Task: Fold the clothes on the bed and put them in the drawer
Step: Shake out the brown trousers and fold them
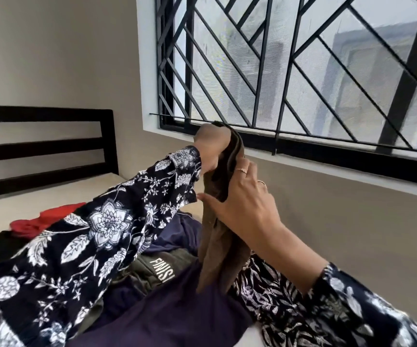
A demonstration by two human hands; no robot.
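Both hands are raised above the bed, sharing one brown garment (221, 236). The left hand (211, 149) is uppermost, its fingers curled over the garment's top edge and gripping it in front of the window sill. The right hand (242, 196) sits just below and to the right, fingers wrapped around the bunched cloth at mid-length, thumb stretched out to the left across the fabric; two rings show on its fingers. From this grip the brown garment hangs straight down in a narrow, doubled strip, its lower end reaching the pile of clothes beneath.

That pile lies on the bed (40, 196) under both floral sleeves: a dark navy garment (175, 309) spreads across the foreground, an olive piece with white lettering (161, 266) rests against it, and a floral-print cloth (272, 296) lies to the right. Farther left a red garment (40, 221) lies crumpled on the mattress. Behind stand the dark slatted headboard (42, 149) and a window with a black grille (290, 71).
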